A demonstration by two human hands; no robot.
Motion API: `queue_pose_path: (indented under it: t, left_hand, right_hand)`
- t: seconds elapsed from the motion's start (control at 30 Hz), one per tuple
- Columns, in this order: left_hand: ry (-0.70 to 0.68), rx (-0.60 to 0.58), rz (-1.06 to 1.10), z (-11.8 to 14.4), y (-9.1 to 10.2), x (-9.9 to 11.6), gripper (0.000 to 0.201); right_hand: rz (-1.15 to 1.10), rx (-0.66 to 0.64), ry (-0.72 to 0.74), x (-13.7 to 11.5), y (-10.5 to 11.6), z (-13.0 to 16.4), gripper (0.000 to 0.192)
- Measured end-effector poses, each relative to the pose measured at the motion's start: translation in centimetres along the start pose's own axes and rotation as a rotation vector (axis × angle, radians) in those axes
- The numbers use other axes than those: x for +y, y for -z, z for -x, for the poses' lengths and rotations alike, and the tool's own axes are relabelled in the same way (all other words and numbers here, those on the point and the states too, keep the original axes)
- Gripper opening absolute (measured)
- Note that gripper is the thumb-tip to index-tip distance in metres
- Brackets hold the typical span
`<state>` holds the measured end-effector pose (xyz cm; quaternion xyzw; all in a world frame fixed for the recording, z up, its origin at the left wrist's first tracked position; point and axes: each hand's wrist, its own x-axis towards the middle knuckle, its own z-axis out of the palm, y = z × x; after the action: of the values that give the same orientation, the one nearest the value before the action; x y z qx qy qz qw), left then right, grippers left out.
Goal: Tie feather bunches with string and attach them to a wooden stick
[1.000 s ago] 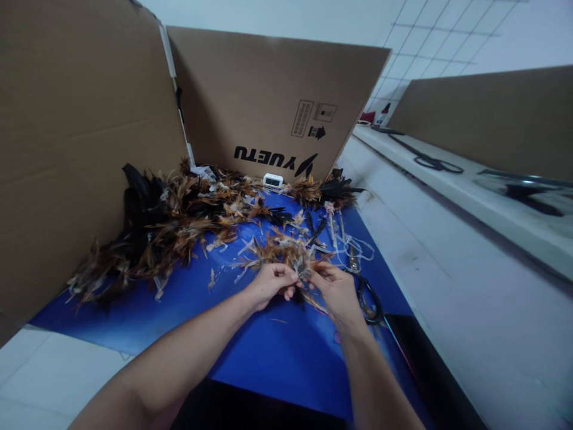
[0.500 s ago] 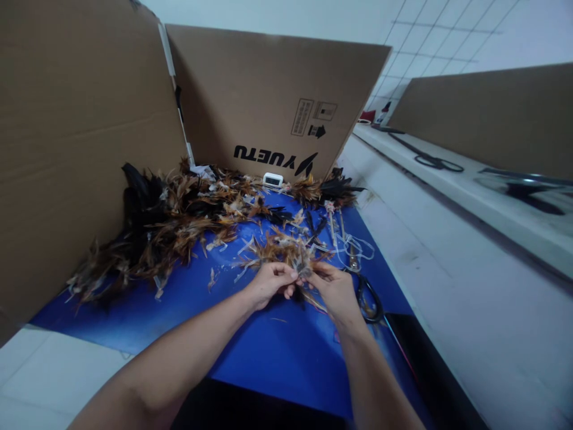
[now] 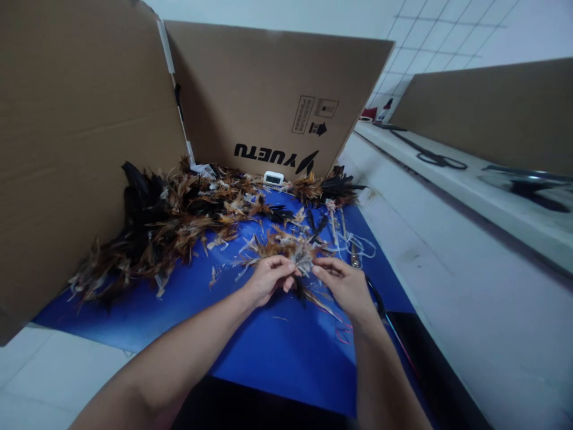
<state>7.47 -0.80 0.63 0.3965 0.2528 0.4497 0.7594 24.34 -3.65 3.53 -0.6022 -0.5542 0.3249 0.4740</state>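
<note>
Your left hand pinches the grey feather tuft; it lies between your hands, seemingly fanning away from you; your right hand sits farther off, fingertips at its edge, grip impossible to tell.

A small, fluffy tuft of pale grey feathers, its soft tips fanned out loosely, is pinched near its lower left edge between the thumb and finger of the left hand, over a blue tabletop, just in front of scattered brown feathers.
</note>
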Motion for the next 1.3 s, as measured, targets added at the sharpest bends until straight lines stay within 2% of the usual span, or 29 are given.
queue_pose_path:
  t: [0.2,0.3,0.47,0.67,0.9,1.1,1.3]
  left_hand:
    - [-0.029,0.097,0.024,-0.2,0.1,0.2,0.025]
    - [-0.043,0.111,0.019,-0.3,0.1,0.2,0.026]
    - [-0.051,0.134,0.001,-0.3,0.1,0.2,0.026]
    - [-0.045,0.147,-0.013,-0.3,0.1,0.2,0.028]
    - [-0.049,0.153,-0.028,-0.3,0.1,0.2,0.030]
    - [-0.047,0.154,-0.027,-0.2,0.0,0.4,0.029]
    - [-0.048,0.160,-0.032,-0.3,0.0,0.3,0.028]
  right_hand:
    - [0.515,-0.211,0.120,0.9,1.5,-0.2,0.015]
    - [0.635,-0.279,0.154,1.0,1.7,-0.1,0.015]
    - [0.690,-0.335,0.166,0.9,1.9,0.2,0.017]
    - [0.773,-0.288,0.163,1.4,1.7,0.1,0.015]
    - [0.712,-0.384,0.208,1.4,0.5,0.1,0.010]
    - [0.703,-0.371,0.211,1.2,0.7,0.2,0.013]
    - [0.680,-0.424,0.199,1.0,0.3,0.5,0.010]
